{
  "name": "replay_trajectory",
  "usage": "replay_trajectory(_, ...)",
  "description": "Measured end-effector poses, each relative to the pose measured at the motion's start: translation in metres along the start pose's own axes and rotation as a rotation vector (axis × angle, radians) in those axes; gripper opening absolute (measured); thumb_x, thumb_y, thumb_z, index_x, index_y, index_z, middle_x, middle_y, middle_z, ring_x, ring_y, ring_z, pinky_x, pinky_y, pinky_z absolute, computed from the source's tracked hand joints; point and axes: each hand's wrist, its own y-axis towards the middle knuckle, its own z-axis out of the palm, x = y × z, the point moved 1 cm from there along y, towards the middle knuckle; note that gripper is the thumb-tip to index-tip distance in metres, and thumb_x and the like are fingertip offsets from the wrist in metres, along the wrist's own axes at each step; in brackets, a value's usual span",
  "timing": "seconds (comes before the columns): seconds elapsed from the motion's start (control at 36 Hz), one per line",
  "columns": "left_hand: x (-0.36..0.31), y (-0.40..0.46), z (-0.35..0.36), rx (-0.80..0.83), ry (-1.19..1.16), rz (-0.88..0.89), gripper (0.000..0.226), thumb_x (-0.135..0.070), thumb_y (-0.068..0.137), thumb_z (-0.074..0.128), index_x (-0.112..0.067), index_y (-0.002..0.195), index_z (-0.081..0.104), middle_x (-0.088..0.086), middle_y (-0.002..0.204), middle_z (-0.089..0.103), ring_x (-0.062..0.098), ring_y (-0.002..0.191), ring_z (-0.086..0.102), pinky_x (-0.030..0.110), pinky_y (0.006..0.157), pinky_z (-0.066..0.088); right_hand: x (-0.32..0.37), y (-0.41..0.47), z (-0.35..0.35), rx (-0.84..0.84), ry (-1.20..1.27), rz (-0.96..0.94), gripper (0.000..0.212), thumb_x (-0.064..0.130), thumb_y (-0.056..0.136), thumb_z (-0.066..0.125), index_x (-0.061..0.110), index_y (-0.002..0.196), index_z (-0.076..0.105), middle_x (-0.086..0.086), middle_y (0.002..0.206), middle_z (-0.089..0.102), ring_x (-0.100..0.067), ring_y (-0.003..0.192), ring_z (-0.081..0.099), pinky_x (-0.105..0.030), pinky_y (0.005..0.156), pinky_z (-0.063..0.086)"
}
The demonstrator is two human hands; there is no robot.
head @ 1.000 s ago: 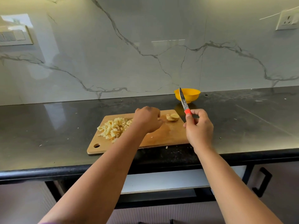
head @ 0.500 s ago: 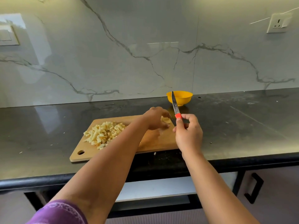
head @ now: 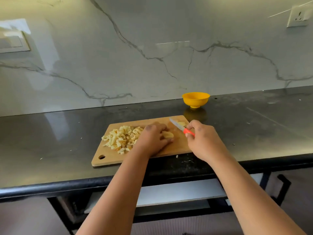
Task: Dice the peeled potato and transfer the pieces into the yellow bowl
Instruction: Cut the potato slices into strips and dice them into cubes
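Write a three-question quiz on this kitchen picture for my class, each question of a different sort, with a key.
1. True or false: the yellow bowl stands on the cutting board.
2. Multiple choice: what does the right hand hold? A) a spoon B) the knife with a red handle C) a peeler
3. Fill in: the pile of diced potato lies on the ____ part of the board, as the person sees it.

Key
1. False: the bowl stands on the dark counter, behind the board.
2. B
3. Left. The left hand holds a potato piece to the right of the pile.
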Motion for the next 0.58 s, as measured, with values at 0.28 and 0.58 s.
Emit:
replay_trajectory(0.28, -0.003, -0.02, 0.004, -0.135, 0.023, -0.017, 0.031, -0.015, 0.089, 0.053, -0.028, 0.109, 0.074, -0.01, 0.124, 0.067, 0.02, 0.117, 0.047, 0.042, 0.098, 0.043, 0.023, -0.017, -0.022, 0.121, -0.156, -0.002, 0.007, 0.02, 0.095, 0.056, 0.022, 0.102, 0.057, -0.003, 0.091, 0.059, -0.017, 0.072, 0.056, -0.028, 0.053, 0.041)
replay_trajectory(0.58, -0.01, -0.021, -0.001, -0.043, 0.08, -0.068, 0.038, -0.013, 0.091, 0.046, -0.028, 0.116, 0.07, -0.006, 0.133, 0.061, 0.022, 0.128, 0.041, 0.043, 0.103, 0.038, 0.053, -0.037, 0.001, 0.126, -0.256, -0.004, 0.015, 0.01, 0.097, 0.043, 0.02, 0.105, 0.049, 0.003, 0.081, 0.048, -0.016, 0.07, 0.052, -0.031, 0.058, 0.049)
